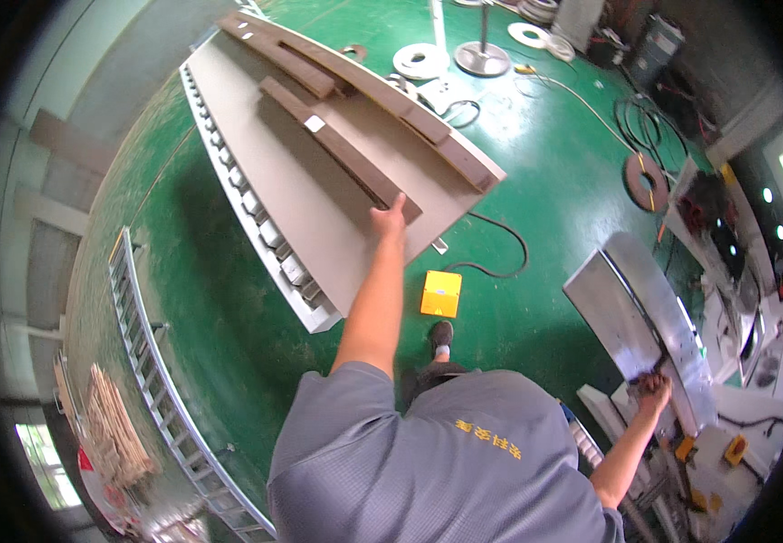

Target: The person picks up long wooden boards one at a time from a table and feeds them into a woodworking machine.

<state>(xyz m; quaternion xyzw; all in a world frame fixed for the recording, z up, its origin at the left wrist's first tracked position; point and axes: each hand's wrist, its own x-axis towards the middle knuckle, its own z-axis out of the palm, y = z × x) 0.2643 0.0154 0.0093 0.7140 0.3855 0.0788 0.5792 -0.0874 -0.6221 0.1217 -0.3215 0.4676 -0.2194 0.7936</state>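
The left hand is stretched out at arm's length, fingers closed over the near end of a long dark brown strip lying on the big beige worktable; the thumb sticks up beside it. A second, longer brown strip lies along the table's far edge, apart from the first. The right hand is low on the other side, clenched, I think, around something at the foot of a shiny curved metal sheet, though it is too small to be sure what it holds.

To my eye the strip is being taken hold of, just gripped and not yet lifted. Getting it off cleanly would call for a firm pull along its length, since it is long and held at one end only.

The floor is glossy green, with a yellow foot pedal and black cable under the table, rolls of white tape beyond, and a roller rail to the left.
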